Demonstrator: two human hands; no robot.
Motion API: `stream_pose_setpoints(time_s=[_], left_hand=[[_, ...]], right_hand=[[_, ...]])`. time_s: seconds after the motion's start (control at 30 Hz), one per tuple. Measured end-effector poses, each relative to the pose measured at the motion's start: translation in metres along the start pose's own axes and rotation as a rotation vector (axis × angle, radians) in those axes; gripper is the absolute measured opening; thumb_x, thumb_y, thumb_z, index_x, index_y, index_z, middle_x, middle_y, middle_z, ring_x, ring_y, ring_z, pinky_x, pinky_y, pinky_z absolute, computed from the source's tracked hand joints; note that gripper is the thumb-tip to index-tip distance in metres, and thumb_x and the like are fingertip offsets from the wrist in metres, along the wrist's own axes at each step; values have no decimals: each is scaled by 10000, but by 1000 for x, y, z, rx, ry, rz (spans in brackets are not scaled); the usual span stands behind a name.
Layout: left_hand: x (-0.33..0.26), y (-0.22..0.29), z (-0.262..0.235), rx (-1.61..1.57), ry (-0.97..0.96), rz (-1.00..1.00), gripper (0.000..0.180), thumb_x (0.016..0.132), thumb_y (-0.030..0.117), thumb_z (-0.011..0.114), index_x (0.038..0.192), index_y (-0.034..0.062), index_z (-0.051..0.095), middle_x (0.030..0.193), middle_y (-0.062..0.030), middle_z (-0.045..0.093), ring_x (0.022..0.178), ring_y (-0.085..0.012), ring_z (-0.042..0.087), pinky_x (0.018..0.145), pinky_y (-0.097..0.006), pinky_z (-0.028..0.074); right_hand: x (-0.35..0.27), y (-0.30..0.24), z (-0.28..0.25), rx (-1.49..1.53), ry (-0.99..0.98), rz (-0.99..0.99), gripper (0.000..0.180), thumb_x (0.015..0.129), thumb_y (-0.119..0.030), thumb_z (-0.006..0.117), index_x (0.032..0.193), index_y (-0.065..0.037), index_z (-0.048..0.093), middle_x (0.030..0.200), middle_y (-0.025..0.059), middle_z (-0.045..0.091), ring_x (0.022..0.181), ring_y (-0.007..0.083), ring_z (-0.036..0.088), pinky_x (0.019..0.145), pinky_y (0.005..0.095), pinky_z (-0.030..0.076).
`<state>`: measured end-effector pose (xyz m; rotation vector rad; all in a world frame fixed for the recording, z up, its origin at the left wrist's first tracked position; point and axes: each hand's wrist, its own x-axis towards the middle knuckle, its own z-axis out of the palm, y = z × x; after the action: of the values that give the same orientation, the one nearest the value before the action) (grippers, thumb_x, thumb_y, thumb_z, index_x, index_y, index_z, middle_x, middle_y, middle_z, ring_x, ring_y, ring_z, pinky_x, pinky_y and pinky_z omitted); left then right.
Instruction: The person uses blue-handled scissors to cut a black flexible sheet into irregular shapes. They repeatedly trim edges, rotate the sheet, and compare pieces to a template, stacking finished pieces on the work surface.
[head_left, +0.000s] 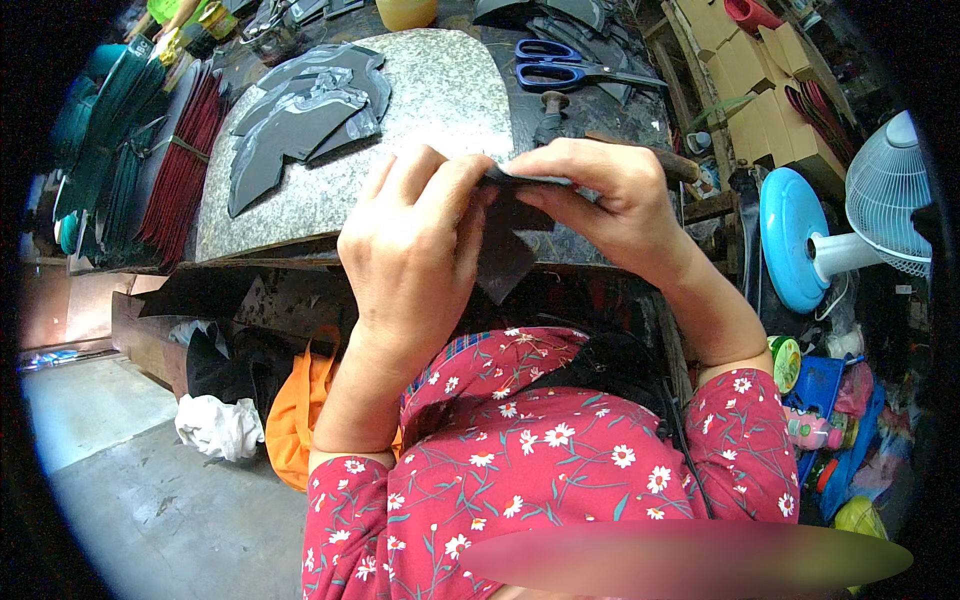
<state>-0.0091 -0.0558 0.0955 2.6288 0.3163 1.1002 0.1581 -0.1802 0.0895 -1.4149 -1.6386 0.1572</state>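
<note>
My left hand (415, 250) and my right hand (600, 200) together pinch a dark, thin cut piece of leather-like material (505, 250) in front of the workbench edge. The fingertips of both hands meet along its top edge, and its lower part hangs down between them. On the speckled stone slab (440, 100) behind lies a pile of similar dark cut pieces (300, 115), apart from both hands.
Blue-handled scissors (560, 65) and a hammer-like tool (550, 110) lie on the dark bench beyond my right hand. Red and green stacked strips (180, 160) stand at the left. A blue-and-white fan (850, 230) and cardboard boxes (760, 90) are at the right. An orange bag (295, 420) sits under the bench.
</note>
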Motion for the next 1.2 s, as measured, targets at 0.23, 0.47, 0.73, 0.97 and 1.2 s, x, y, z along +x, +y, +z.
stream_pose_setpoints(time_s=[0.23,0.47,0.73,0.97,1.2], left_hand=[[0,-11,-21,-564,382,102,226,780,7,751,988,-31,672,924,-125,692,783,-218,661,708,-330,515],[5,-72,9,-979,-312,-578,391,762,-156,606,1116,-3,675,1086,-108,677,833,-153,694,753,-264,562],[-16,-105,-3,-1111,-156,-935,459,1043,210,475,1472,53,429,1107,-135,668,855,-269,738,668,-306,622],[-29,-96,11,-652,-227,-532,395,878,90,722,1265,92,640,979,-46,641,844,-138,645,676,-271,521],[-38,-77,21,-64,-28,45,212,759,5,678,947,96,714,927,-83,627,797,-296,664,696,-367,548]], right_hand=[[-20,54,-69,-481,-143,113,364,943,-289,652,1225,-61,692,1129,124,690,1078,259,620,930,368,496],[-14,149,-88,-1094,-76,372,386,898,-219,688,1275,-151,643,1238,37,652,1161,286,577,972,425,513],[3,134,-96,-854,-221,527,348,880,-186,666,1202,-56,639,950,117,716,827,230,693,733,350,530],[-33,61,-96,600,-137,892,327,841,-209,682,1098,-45,567,772,11,583,483,-3,414,371,154,291],[-65,97,-65,820,8,719,348,880,-254,595,1156,-47,543,894,106,630,523,77,546,414,181,415]])
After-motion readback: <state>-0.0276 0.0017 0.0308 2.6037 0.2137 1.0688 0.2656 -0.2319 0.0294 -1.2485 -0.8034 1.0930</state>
